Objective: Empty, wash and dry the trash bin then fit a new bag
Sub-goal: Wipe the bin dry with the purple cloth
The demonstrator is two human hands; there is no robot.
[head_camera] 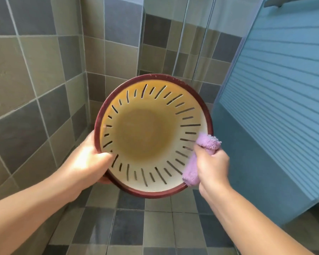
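**A:** Bin (142, 137) first: where does it sit?

**B:** It is held up in the air at the middle of the view, mouth tipped toward the camera, so the slotted cream wall and brownish base show inside the dark red rim. Tiled wall (35, 70) stands behind it on the left, tiled floor (136, 227) lies below, and a blue ribbed panel (274, 107) rises on the right.

**A:** Starting from the left, who holds it?

**B:** The left hand (87, 162) grips the rim at about 8 o'clock, thumb hooked inside the wall and fingers curled round underneath.

**A:** And across at the other side?

**B:** The right hand (212, 162) is clenched round a bunched purple cloth (201, 159), which presses on the inner wall and rim near 4 o'clock. This looks like the drying step; no new bag is in view.

**A:** What could go wrong?

**B:** Only one hand carries the bin. If the rim is wet, a firm wipe at 4 o'clock could twist it out of that grip and drop it on the tiles. The cloth's pile could also snag in a slot, and the slots may hold water that the cloth skips.
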